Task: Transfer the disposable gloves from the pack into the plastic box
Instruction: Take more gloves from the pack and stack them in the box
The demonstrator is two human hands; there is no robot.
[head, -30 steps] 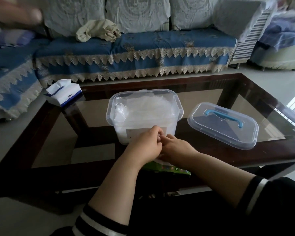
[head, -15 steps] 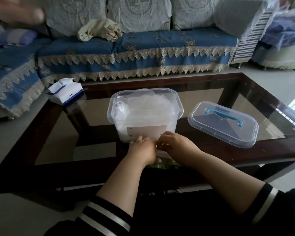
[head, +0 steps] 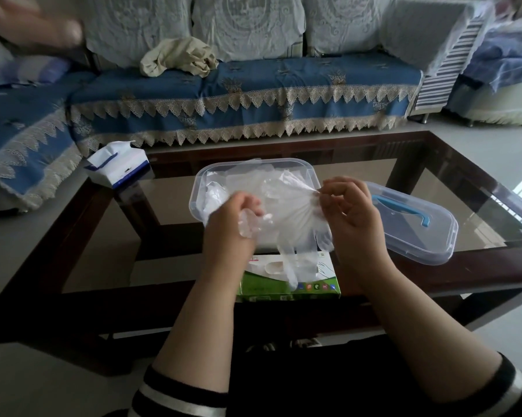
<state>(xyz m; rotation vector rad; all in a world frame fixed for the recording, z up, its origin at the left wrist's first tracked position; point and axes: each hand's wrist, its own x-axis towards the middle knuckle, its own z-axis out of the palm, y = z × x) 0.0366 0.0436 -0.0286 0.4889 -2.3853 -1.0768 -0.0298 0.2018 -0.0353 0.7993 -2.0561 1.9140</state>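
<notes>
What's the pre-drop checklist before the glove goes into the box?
1. Glove held: left hand grips one end, right hand pinches the other. Ok.
2. Plastic box open, lid set aside to its right. Ok.
3. Glove free of the pack: its fingers dangle over the pack, contact unclear. Cannot tell.
4. Room left in box: gloves already fill it near the rim. Cannot tell.
5. Glove over the opening: hangs mostly in front of the box's near wall. Not ok.

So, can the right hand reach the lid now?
Probably not freely: the right hand pinches the glove, which the left hand also grips. The lid lies close beside it, unblocked.
</notes>
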